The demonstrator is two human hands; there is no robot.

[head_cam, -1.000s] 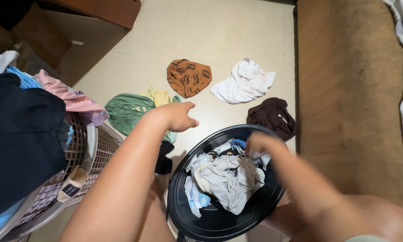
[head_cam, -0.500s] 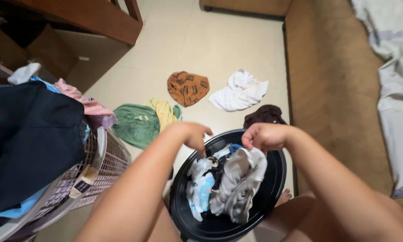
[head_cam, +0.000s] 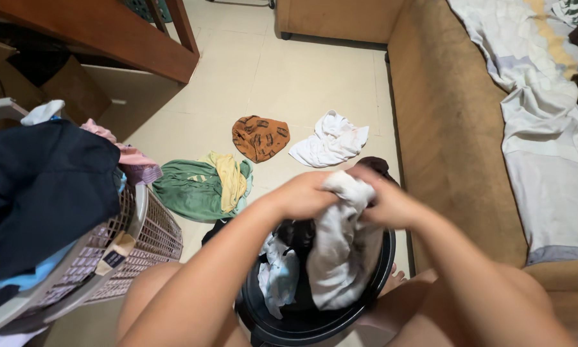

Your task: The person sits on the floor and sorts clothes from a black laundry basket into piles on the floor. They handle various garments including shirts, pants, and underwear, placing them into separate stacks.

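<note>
Both hands (head_cam: 350, 199) gripping grey garment (head_cam: 334, 257), hanging over black basin (head_cam: 382, 270)

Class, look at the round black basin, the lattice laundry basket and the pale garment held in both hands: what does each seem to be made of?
Black basin: likely plastic; smooth, glossy rim.
Laundry basket: probably moulded plastic; grey-beige, matte, with a regular lattice of holes.
Pale garment: soft fabric, perhaps cotton knit; it droops and creases between the left hand and right hand.
</note>
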